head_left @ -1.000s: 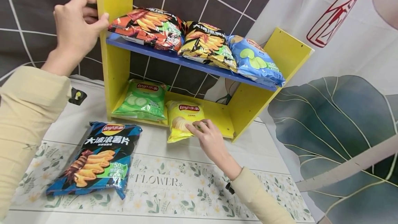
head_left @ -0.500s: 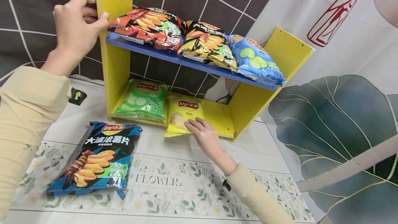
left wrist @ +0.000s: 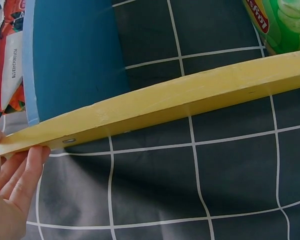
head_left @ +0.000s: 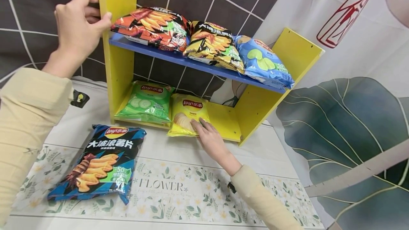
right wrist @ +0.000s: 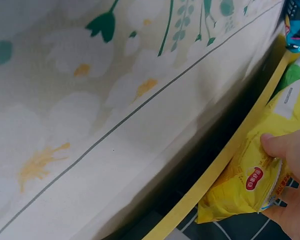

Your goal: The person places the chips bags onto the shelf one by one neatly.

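Observation:
My left hand (head_left: 78,27) grips the upper left side panel of the yellow shelf (head_left: 119,63), thumb in front and fingers around the outer face. The left wrist view shows those fingers (left wrist: 22,177) against the panel's outer face. At the lower level, my right hand (head_left: 212,141) holds the right part of a yellow bag of potato chips (head_left: 188,111), with fingers over its front. From the right wrist, the thumb (right wrist: 276,145) presses one side of the bag, and part of the hand is beyond the bag's edge. Its lower end overhangs the shelf's front edge.
A green chip bag (head_left: 147,102) stands left of the yellow one. Red (head_left: 153,29), black-and-gold (head_left: 214,47) and light blue (head_left: 263,61) chip bags lie on the blue upper board (head_left: 172,58). A black-and-blue chip bag (head_left: 102,162) lies on the flowered tablecloth (head_left: 179,201).
The yellow chip bag has moved back and slightly left onto the lower board, its lower end drawn up, with the right hand following it. The left hand stays at the side panel.

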`<state>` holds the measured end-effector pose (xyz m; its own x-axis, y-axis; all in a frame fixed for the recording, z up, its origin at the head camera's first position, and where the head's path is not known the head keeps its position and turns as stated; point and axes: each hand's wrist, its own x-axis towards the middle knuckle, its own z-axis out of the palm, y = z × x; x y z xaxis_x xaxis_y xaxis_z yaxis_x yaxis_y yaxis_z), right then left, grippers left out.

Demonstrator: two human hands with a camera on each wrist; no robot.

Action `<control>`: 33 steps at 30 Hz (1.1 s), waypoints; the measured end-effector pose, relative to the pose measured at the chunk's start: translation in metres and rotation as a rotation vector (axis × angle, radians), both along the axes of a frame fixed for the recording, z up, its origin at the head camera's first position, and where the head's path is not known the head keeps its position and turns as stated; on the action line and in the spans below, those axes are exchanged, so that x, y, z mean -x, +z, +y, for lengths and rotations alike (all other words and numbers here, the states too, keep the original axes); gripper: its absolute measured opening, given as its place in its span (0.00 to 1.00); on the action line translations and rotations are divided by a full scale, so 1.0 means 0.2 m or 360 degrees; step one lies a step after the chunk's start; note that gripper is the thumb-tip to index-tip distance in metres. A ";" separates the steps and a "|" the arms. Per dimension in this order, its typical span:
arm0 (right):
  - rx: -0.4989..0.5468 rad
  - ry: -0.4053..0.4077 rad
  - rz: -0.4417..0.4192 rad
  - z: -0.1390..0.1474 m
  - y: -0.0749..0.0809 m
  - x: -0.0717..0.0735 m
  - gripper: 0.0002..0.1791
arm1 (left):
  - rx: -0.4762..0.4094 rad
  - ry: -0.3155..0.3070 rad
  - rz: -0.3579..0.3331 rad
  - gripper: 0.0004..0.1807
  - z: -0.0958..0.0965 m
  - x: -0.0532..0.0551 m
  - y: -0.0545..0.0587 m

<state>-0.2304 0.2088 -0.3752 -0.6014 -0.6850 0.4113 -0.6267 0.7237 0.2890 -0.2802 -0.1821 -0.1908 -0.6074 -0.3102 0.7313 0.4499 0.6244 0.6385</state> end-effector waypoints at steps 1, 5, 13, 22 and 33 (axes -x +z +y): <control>-0.0006 -0.0002 0.0014 0.00 -0.01 0.01 0.33 | 0.0000 0.0000 -0.0005 0.20 0.00 0.00 0.00; -0.0063 -0.0044 -0.0003 0.00 -0.02 0.02 0.30 | 0.0005 0.0002 -0.0025 0.21 0.00 0.00 0.00; 0.0029 -0.0137 -0.0095 -0.02 -0.03 0.04 0.26 | -0.0005 -0.0005 -0.0027 0.20 0.01 0.00 0.00; -0.0011 -0.0123 -0.0079 -0.05 -0.04 0.08 0.31 | 0.0007 0.0004 -0.0007 0.21 0.01 -0.01 0.00; -0.0088 -0.0229 -0.0184 -0.09 -0.03 0.07 0.36 | 0.0005 0.0006 -0.0024 0.21 0.01 -0.01 0.00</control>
<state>-0.2436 0.1912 -0.3805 -0.7360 -0.6080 0.2977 -0.5490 0.7933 0.2630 -0.2780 -0.1802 -0.1909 -0.6173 -0.3103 0.7230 0.4380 0.6278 0.6434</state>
